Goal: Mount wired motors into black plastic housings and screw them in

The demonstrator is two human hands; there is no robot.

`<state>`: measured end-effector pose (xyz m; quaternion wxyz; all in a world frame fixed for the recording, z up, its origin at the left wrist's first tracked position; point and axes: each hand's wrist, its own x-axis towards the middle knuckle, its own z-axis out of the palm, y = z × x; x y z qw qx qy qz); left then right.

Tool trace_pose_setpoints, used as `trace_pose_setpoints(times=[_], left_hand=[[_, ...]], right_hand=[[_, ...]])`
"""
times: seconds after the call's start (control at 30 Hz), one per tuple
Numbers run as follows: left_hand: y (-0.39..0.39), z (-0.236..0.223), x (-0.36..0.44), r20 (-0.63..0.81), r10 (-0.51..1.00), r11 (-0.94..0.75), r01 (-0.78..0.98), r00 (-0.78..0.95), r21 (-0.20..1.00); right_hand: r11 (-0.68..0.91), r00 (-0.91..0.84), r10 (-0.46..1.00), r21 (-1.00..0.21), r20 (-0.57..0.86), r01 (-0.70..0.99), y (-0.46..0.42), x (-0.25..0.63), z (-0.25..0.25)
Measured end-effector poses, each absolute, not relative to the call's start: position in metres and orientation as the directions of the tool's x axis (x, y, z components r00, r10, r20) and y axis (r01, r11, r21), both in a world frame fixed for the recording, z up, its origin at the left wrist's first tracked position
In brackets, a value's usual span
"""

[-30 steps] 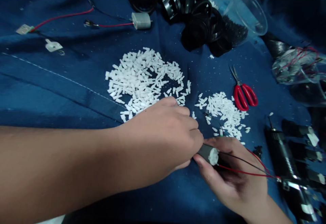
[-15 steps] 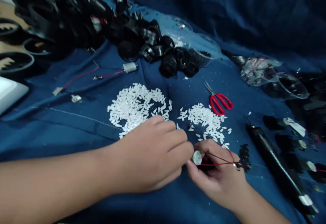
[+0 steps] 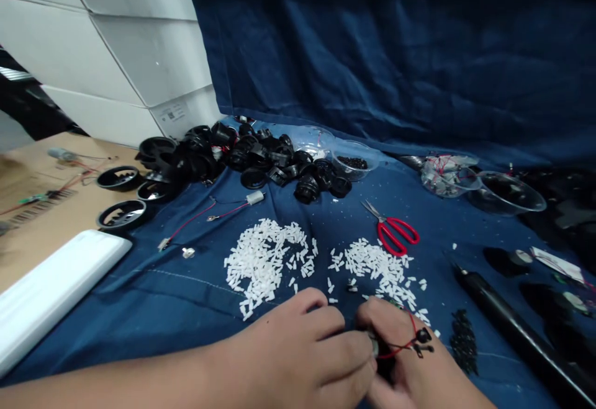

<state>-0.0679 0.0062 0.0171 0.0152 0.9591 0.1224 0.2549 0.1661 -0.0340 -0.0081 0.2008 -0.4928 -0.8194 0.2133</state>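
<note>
My right hand (image 3: 395, 353) is closed around a small silvery motor (image 3: 374, 346) with red and black wires (image 3: 400, 351) trailing over the back of the hand. Small black pieces (image 3: 423, 337) hang at the wire ends. A dark part shows inside the palm, mostly hidden. Against the motor's left side, my left hand (image 3: 321, 353) has its fingers curled and closed; whatever their tips pinch is out of sight. Just beyond the hands lie two heaps of small white plastic pieces, a larger left heap (image 3: 261, 266) and a smaller right heap (image 3: 377, 266).
Red-handled scissors (image 3: 395, 234) lie behind the right heap. A black pen-like tool (image 3: 516, 328) and a pile of tiny black bits (image 3: 464, 342) are at right. Black round housings (image 3: 307, 187), clear bowls (image 3: 505, 195), a loose motor (image 3: 254, 197) and a white box (image 3: 60, 297) surround the cloth.
The view has tilted up, showing white boxes and more curtain, so the hands sit lower in the picture. My left fingers now cover more of the motor, and the wires have shifted on my right hand.
</note>
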Motion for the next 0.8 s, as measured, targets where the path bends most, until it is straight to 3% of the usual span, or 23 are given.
trace_pose_setpoints(times=[0.17,0.37,0.53,0.8], left_hand=[[0.006,0.017,-0.066,0.497,0.247,-0.969,0.216,0.832,0.119],[0.006,0.018,-0.067,0.51,0.2,-0.978,0.199,0.836,0.057],[0.006,0.016,-0.068,0.586,0.175,-0.98,0.2,0.791,0.023],[0.002,0.009,-0.065,0.625,0.244,-0.964,0.254,0.742,0.075]], right_hand=[[0.454,-0.35,0.886,-0.412,0.304,0.79,-0.028,0.155,-0.013],[0.436,-0.405,0.899,-0.431,0.166,0.79,-0.028,0.155,-0.02],[0.452,-0.423,0.892,-0.359,0.158,0.817,-0.026,0.154,-0.021],[0.474,-0.45,0.88,-0.318,0.148,0.821,-0.024,0.152,-0.019]])
